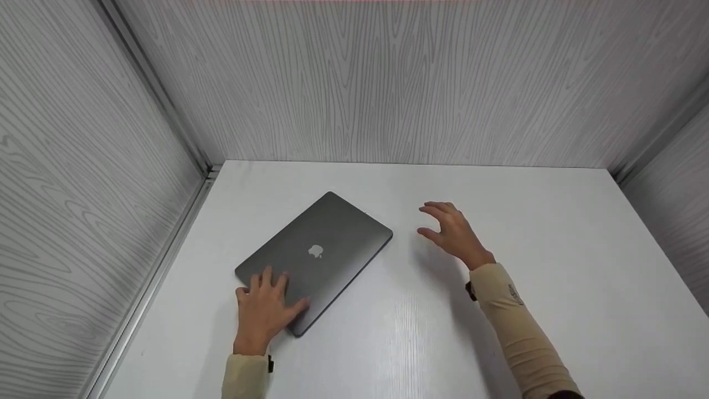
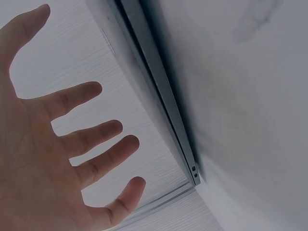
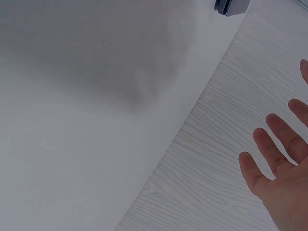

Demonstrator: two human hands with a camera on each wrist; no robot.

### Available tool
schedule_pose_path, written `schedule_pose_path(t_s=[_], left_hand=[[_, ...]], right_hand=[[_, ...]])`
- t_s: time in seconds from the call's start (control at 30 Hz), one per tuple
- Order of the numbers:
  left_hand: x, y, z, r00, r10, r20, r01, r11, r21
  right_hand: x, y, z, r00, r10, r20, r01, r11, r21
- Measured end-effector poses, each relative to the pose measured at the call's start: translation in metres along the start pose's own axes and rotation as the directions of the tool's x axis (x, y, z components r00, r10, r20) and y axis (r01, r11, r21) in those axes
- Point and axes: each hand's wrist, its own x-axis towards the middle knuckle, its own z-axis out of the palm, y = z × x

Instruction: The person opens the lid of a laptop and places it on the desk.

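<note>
A closed dark grey laptop (image 1: pixel 332 227) with a pale apple logo lies at a slant on the white table. My left hand (image 1: pixel 263 310) is over its near-left end, fingers spread; in the left wrist view this hand (image 2: pixel 43 154) appears beside the laptop's thin side edge (image 2: pixel 161 89), apart from it. Two small ports show near one corner there. To the right of the laptop, my right hand (image 1: pixel 455 233) hovers above the table with loosely bent fingers and holds nothing. Only a laptop corner (image 3: pixel 234 6) enters the right wrist view, away from the right hand (image 3: pixel 286 178).
The white table (image 1: pixel 554 266) extends around the laptop. Wood-grain panels stand at the back (image 1: pixel 388 83), left (image 1: pixel 66 194) and right (image 1: pixel 676 221). A metal strip (image 1: pixel 155 299) runs along the table's left side. Both forearms wear beige sleeves (image 1: pixel 520 332).
</note>
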Motion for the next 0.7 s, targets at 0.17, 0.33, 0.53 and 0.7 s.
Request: schedule_pose_path(t_s=[0.17,0.33,0.53,0.7], left_hand=[[0.001,0.0,-0.004,1.0,-0.006,0.022,0.006,1.0,-0.008],[-0.002,0.001,-0.002,0.999,-0.015,0.035,0.016,1.0,-0.015],[-0.004,0.0,-0.001,1.0,-0.019,0.021,0.019,1.0,-0.018],[-0.006,0.0,0.001,0.999,-0.033,0.027,0.034,0.999,-0.032]], right_hand=[[0.005,-0.005,0.006,1.0,0.013,0.016,-0.013,1.0,0.006],[0.009,-0.01,0.013,0.999,-0.02,0.043,0.02,1.0,-0.003],[0.014,-0.018,0.021,0.997,-0.034,0.075,0.035,0.999,0.001],[0.019,-0.023,0.029,0.993,-0.042,0.108,0.042,0.999,0.006]])
